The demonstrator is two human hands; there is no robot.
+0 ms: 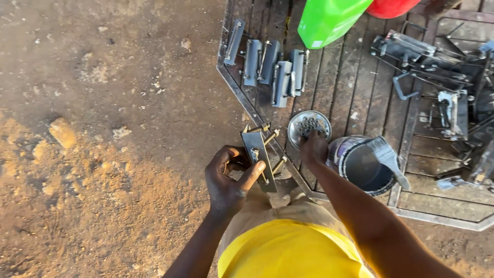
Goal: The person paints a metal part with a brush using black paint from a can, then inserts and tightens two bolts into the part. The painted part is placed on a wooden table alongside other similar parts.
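1. Metal plate (pixel 259 158), flat and grey, sits in the left hand (pixel 229 180). It stands almost upright, over the dirt ground (pixel 98 128) and just left of the edge of the metal frame (pixel 360 87).
2. The left hand is grasping the plate. The thumb presses on its front and the fingers curl around its left side.
3. Gold-coloured bolts (pixel 271 136) stick out of the plate near its top and lower down on its right side.
4. The right hand (pixel 315 148) reaches down into a small round tin (pixel 309 126). Its fingertips are bunched inside the tin. I cannot tell if they have pinched anything.
5. The tin is shiny and has little dark bits in it. It sits on the metal frame, just right of the plate.
6. A paint can (pixel 363 167) stands right beside the right hand. A paint brush (pixel 388 154) lies across its rim, with the handle pointing down and to the right.
7. Farther up on the frame lie more grey metal pieces (pixel 272 69) in a row.
8. A green jug (pixel 329 20) stands at the top, with a red tub (pixel 391 7) next to it.
9. Dark metal parts (pixel 437 67) are piled on the right side of the frame.
10. At the bottom you can see the person's yellow shirt (pixel 288 252).
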